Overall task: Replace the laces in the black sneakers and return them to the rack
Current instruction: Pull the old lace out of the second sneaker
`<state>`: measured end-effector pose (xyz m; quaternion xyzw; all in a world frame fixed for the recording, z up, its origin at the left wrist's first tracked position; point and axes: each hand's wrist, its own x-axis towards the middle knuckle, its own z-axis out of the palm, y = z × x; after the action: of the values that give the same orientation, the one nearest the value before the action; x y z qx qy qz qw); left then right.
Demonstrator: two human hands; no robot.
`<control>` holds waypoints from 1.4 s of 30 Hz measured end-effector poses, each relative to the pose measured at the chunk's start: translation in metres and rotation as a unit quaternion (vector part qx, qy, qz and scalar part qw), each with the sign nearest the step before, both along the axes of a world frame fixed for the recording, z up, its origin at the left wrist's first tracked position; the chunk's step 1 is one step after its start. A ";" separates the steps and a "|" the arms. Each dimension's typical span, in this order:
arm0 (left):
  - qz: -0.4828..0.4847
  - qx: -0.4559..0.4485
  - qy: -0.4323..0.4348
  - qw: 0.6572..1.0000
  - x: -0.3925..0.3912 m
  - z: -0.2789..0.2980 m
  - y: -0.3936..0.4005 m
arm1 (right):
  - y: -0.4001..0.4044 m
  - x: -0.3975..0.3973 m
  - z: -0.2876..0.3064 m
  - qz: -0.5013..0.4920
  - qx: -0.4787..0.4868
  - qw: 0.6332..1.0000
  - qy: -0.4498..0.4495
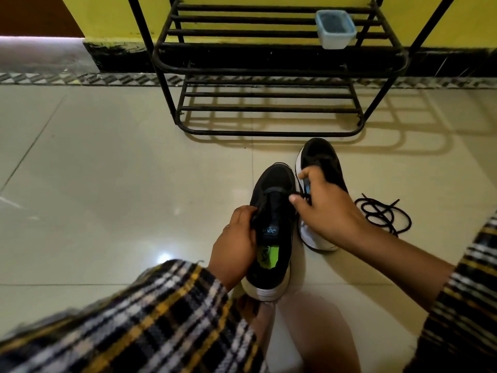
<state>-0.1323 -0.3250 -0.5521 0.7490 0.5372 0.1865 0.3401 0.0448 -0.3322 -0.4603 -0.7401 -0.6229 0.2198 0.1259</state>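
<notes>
Glossy tiled floor (107, 170), black metal rack (269, 63), matt cloth sneakers (274, 189).

A small pale-blue plastic container (335, 29) is sitting on the right side of an upper tier of bars, its open top showing a dark interior. Behind it, a yellow wall (113, 14) is running across the top of the view, ending in a black skirting band (118, 59) at its base. A strip of patterned black-and-white tiling (80, 78) is lying along the foot of the skirting. Glossy cream floor tiles (107, 170) are covering the remaining area, reflecting a bright light spot and carrying barred shadows at the upper right. A dark brown panel (32, 14) is occupying the top left corner.
</notes>
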 end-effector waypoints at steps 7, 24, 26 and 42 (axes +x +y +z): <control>-0.007 0.004 0.027 1.000 0.001 0.002 0.000 | 0.002 -0.010 0.000 0.068 -0.074 0.992 -0.078; 0.003 0.004 0.096 0.995 0.006 0.004 0.000 | -0.005 0.029 0.015 -0.094 -0.075 0.930 0.348; 0.015 0.007 0.128 0.992 0.006 0.006 0.001 | -0.002 0.049 0.021 -0.153 -0.017 0.921 0.357; 0.059 -0.024 0.185 0.981 0.036 0.018 0.041 | -0.012 0.165 -0.040 -0.387 -0.076 0.848 0.353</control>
<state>-0.0962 -0.2844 -0.5341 0.7290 0.6387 0.0518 0.2408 0.2098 -0.3447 -0.5003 -0.8008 -0.1804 0.4468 0.3557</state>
